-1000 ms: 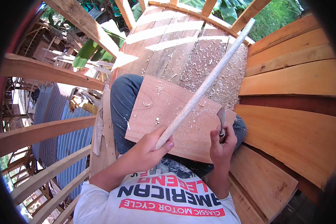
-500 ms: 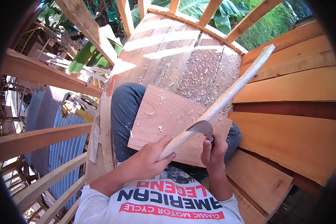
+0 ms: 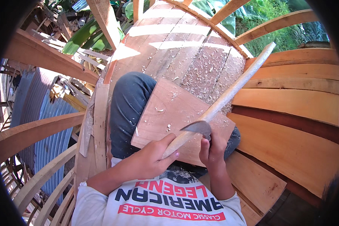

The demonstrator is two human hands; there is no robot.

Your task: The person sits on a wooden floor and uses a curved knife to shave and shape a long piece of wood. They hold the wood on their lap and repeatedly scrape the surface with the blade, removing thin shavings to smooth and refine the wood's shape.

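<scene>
Stick (image 3: 224, 101): near end clasped in your left hand (image 3: 152, 156), far end rightward. Knife (image 3: 199, 127): gripped in your right hand (image 3: 216, 150), across stick.

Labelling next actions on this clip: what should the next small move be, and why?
Probably a short, shallow shaving stroke along the pale stick: the right hand holds the curved knife with its blade across the stick, the left hand grips the stick's near end, and shavings lie on the board.
</scene>
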